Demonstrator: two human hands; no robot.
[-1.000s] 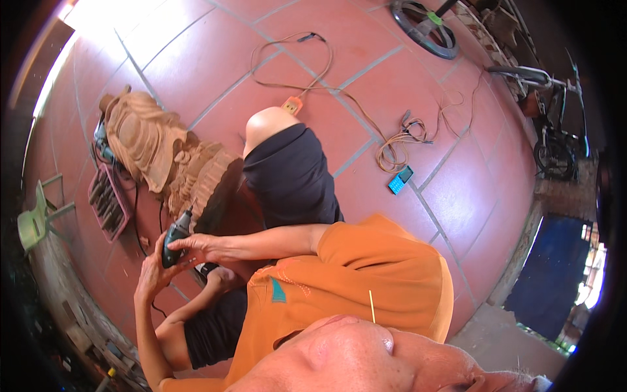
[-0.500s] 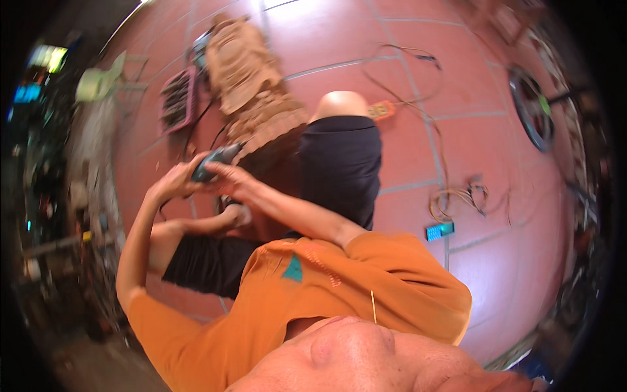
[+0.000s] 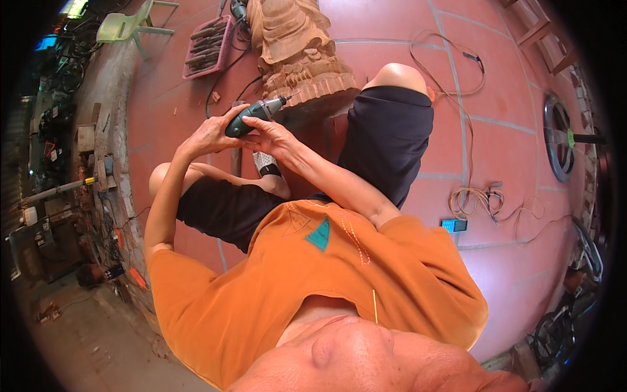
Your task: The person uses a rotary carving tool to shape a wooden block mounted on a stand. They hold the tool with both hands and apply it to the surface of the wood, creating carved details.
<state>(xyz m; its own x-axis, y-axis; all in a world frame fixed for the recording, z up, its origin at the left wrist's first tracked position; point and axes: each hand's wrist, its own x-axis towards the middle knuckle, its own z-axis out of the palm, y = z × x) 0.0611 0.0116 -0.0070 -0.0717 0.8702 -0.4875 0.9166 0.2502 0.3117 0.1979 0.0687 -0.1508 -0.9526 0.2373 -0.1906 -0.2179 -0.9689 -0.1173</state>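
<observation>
Red tiled floor (image 3: 509, 72) bears a carved wooden statue (image 3: 287, 36), far centre. Orange shirt (image 3: 313, 274): red print illegible. Left hand (image 3: 210, 136) and right hand (image 3: 277, 138): fingers gripping a dark green rotary tool (image 3: 260, 111) between them, just near of the statue's base; long axis slanted, thin bit (image 3: 292, 96) pointing far right

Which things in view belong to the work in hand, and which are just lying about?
Work, judging by position:
- power tool, held
- carving, beside its tip
- pink basket, probably

Lying about, apparently:
- phone
- wheel
- chair
</observation>
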